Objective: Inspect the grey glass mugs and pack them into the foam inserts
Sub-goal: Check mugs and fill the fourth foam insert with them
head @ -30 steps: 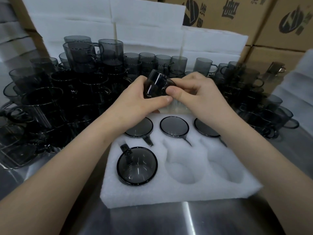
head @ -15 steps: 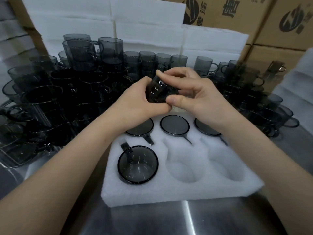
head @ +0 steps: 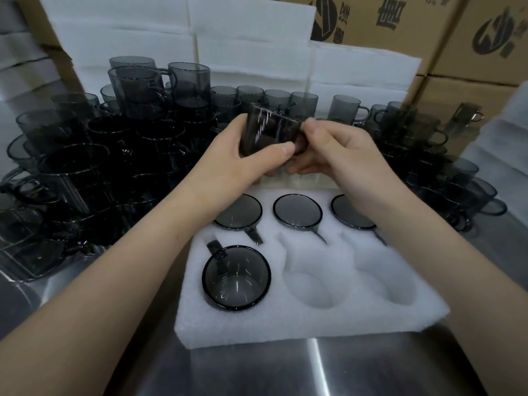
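Gripping one grey mug point(head: 268, 130) above the 12 o'clock edge of the foam insert point(head: 314, 321): left hand point(head: 234, 164), thumb and fingers curled round its wall; right hand point(head: 345, 155), pinching its 3 o'clock end. Seated mugs point(head: 236, 277): three along the 12 o'clock row, one at 7 o'clock.

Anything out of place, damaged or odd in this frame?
Nothing stands out. The left hand and right hand hold one grey mug; four mugs sit level in the foam insert, its two other front pockets empty. No cracks visible, but glare hides detail.
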`<state>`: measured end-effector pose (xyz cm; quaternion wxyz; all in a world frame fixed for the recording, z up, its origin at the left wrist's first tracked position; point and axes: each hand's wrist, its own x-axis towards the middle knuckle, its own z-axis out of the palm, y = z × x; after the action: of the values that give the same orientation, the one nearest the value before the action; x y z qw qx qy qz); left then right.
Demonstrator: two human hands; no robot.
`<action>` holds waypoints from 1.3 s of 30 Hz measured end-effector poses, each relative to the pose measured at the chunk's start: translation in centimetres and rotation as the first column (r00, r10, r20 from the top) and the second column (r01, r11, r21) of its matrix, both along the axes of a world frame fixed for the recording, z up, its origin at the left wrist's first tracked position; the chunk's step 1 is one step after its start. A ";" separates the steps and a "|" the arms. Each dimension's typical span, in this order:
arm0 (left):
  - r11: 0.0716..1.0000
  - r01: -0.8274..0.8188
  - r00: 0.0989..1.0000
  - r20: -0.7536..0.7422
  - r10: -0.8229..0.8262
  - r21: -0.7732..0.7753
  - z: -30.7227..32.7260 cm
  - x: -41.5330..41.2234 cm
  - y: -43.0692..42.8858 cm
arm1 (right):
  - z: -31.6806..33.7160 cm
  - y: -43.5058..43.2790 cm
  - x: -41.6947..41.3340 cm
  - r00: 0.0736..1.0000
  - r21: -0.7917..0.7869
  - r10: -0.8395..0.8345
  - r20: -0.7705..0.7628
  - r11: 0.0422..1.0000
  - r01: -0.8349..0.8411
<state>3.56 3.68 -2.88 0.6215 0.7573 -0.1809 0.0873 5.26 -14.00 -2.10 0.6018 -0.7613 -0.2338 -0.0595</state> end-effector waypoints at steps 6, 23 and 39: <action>1.000 0.002 0.997 0.080 -0.004 0.022 -0.5 0.2 0.5 | 0.3 -0.7 0.5 0.963 0.064 0.169 -0.211 0.985 -0.159; 0.999 -0.052 0.988 0.146 0.051 0.003 -0.5 0.3 0.8 | 0.2 -0.3 0.0 0.967 -0.190 0.237 -0.089 0.950 -0.250; 0.974 -0.021 0.997 -0.075 0.004 -0.224 -0.2 -0.4 0.9 | 0.3 -0.3 -0.3 0.959 -0.058 0.273 0.082 0.962 -0.269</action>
<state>3.21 4.62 -3.03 0.7087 0.6862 -0.1417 0.0829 4.98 -14.25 -1.77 0.5755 -0.7325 -0.3636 -0.0050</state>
